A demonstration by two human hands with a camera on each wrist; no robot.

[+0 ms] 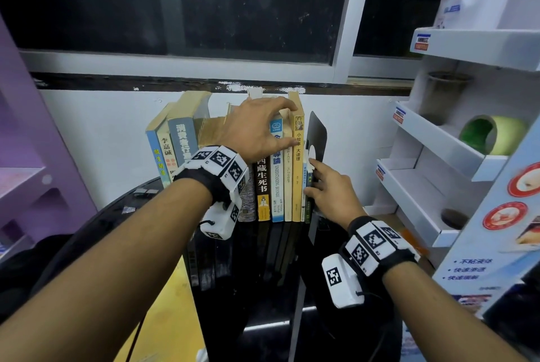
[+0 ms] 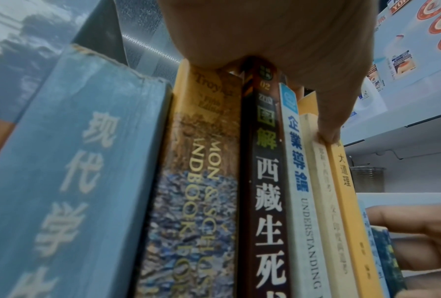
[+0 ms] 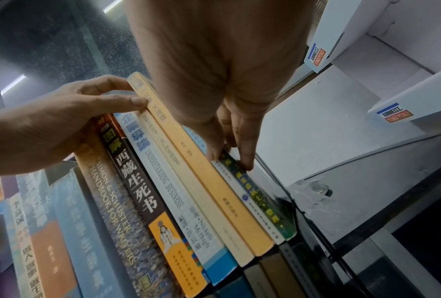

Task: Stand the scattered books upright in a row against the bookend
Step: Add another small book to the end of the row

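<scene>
A row of books stands spine-out on the black table (image 1: pixel 257 297), ending at the black bookend (image 1: pixel 318 131) on the right. My left hand (image 1: pixel 287 125) grips the tops of the tall middle books, with its thumb (image 2: pixel 329 135) on the spines by the yellow book (image 1: pixel 297 180). My right hand (image 1: pixel 311 177) is low beside the bookend. Its straight fingers (image 3: pixel 245 159) press on the short green-spined book (image 3: pixel 265 203) wedged between the yellow book and the bookend. The blue books (image 1: pixel 181 139) at the left end lean sideways.
A white display shelf unit (image 1: pixel 438 139) stands close on the right, with a green tape roll (image 1: pixel 491 134) on it. A purple shelf (image 1: pixel 29 163) is at the left. A white wall and dark window lie right behind the books.
</scene>
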